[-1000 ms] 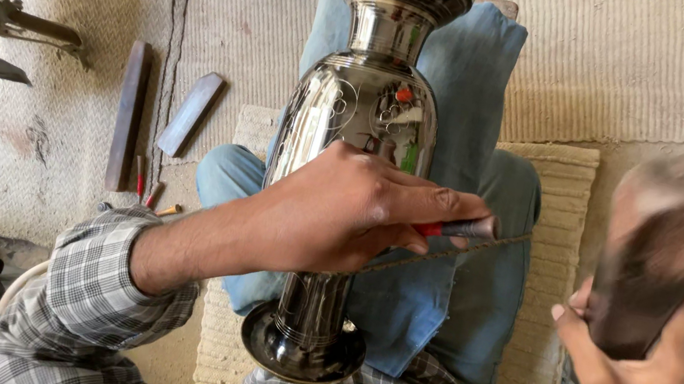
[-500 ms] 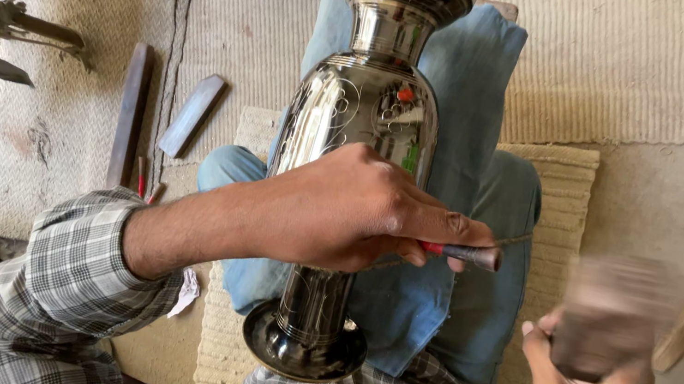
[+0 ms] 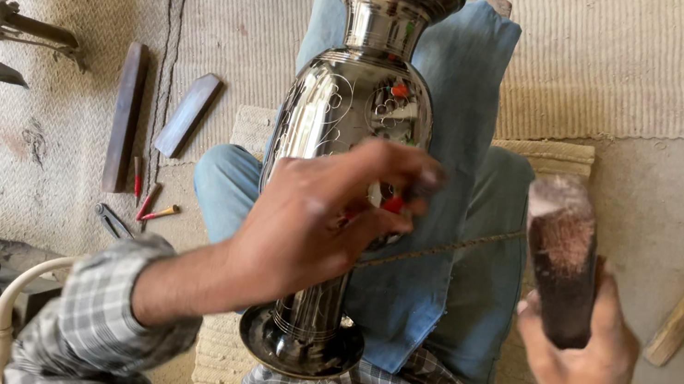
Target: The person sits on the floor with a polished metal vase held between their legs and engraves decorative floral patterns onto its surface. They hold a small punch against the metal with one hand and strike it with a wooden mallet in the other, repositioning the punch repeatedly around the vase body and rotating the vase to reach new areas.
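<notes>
The vase [image 3: 351, 128] lies along the person's lap, base toward the body. It looks heavy, rigid and slick, its polished metal apt to slide or scratch; the narrow stem below the left hand [image 3: 313, 224] seems the surest hold. That hand's grip pinches a thin chisel [image 3: 435, 248] against the belly. The right hand [image 3: 589, 357] is clenched around a mallet [image 3: 563, 259], well clear to the side.
</notes>
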The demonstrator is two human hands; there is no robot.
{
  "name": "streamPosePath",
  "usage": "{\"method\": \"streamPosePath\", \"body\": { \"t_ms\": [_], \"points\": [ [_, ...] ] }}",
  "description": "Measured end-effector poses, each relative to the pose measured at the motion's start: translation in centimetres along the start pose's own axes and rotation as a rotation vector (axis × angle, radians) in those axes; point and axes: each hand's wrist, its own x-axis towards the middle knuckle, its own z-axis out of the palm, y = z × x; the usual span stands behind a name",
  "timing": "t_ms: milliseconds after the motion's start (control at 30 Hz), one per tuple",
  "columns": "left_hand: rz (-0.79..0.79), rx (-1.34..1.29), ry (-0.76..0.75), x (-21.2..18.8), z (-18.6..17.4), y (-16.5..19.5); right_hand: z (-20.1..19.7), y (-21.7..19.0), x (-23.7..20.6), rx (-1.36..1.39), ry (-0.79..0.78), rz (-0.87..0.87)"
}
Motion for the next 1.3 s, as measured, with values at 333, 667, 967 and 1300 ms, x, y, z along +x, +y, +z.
{"method": "streamPosePath", "body": {
  "t_ms": [333, 667, 967, 1300],
  "points": [
    [-0.088, 0.100, 0.311, -3.4, 2.0, -0.4, -6.6, -1.0, 7.6, -0.396, -0.190, -0.520],
    [-0.075, 0.169, 0.123, -1.8, 0.7, 0.4, -7.6, -5.3, 11.9, -0.267, -0.362, -0.245],
    [0.069, 0.185, -0.058, -1.1, 0.2, -0.6, -7.2, -1.9, 7.7, -0.007, -0.231, 0.238],
    [0.087, 0.182, -0.160, -0.5, 0.1, -0.8, -5.5, -0.9, 5.1, -0.122, -0.206, -0.021]
  ]
}}
